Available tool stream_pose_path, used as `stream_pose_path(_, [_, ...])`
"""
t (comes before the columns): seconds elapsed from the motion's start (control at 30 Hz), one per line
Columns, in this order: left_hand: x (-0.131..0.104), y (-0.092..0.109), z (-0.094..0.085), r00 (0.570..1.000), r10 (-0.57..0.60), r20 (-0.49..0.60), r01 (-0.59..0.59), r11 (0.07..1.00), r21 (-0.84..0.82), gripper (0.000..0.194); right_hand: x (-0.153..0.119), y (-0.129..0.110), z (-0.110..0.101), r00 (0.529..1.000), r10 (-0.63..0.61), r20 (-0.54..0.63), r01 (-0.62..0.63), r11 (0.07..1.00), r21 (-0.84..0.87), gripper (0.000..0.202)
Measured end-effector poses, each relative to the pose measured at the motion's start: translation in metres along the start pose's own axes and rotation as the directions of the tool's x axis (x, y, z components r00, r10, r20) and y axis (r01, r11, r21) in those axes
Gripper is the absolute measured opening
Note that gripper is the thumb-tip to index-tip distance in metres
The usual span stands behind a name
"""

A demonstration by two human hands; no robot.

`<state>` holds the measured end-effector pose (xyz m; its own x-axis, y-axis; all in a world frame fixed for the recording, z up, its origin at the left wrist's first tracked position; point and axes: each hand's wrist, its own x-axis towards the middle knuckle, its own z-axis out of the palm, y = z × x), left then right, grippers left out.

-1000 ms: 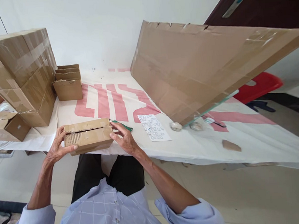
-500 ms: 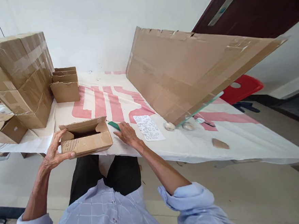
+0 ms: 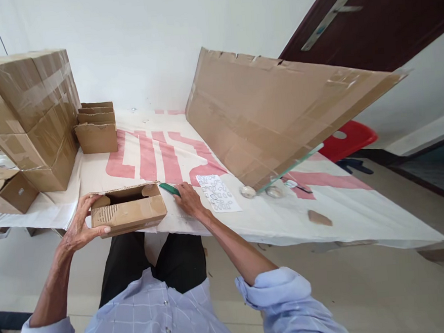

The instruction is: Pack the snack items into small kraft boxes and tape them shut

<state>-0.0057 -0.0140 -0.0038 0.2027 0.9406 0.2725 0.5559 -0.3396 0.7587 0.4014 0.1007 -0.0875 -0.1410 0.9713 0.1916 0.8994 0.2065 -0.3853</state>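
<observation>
A small cardboard box point(image 3: 130, 213) lies at the table's front edge, with a dark opening along its top. My left hand point(image 3: 77, 225) grips the box's left end, fingers over the top and thumb along the front face. Beyond the right end of the box, my right hand point(image 3: 188, 198) is closed on a green utility knife point(image 3: 169, 189). The knife points left, its front end close to the box's far right corner. Whether the blade touches the cardboard cannot be made out. A printed paper sheet point(image 3: 219, 193) lies right of my right hand.
Taped cartons point(image 3: 24, 114) are stacked at the left, beside an upright group of cardboard pieces point(image 3: 97, 137). A large cardboard panel point(image 3: 271, 112) leans at the right, with tape rolls point(image 3: 274, 192) at its foot. A red chair point(image 3: 351, 139) stands behind the table.
The box's raised rear flap now stands lower, near the opening's level. My right hand and the knife stay by the right corner. The whole view has shifted slightly.
</observation>
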Motion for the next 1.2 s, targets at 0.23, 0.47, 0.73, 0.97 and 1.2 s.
stream_pose_path(0.23, [0.008,0.0,-0.001,1.0,0.0,0.01,0.0,1.0,-0.005,0.092,-0.001,-0.056,-0.053,0.94,-0.211,-0.266,0.332,0.743,0.582,0.044])
stream_pose_path(0.47, [0.014,0.004,-0.004,0.999,-0.004,0.033,0.005,1.0,-0.02,0.086,0.02,-0.09,-0.078,0.926,-0.366,-0.097,0.336,0.675,0.657,0.026])
stream_pose_path(0.73, [0.026,0.009,-0.008,0.998,-0.012,0.061,0.014,0.999,-0.031,0.085,0.033,-0.092,-0.082,0.921,-0.377,-0.101,0.339,0.644,0.686,0.018])
stream_pose_path(0.97, [0.031,0.009,-0.01,0.998,-0.012,0.063,0.014,0.999,-0.03,0.084,0.041,-0.098,-0.081,0.909,-0.399,-0.121,0.378,0.665,0.644,0.013])
stream_pose_path(1.2, [0.034,0.007,-0.014,0.996,-0.022,0.084,0.024,0.999,-0.023,0.085,0.04,-0.107,-0.086,0.907,-0.399,-0.132,0.379,0.639,0.67,0.024])
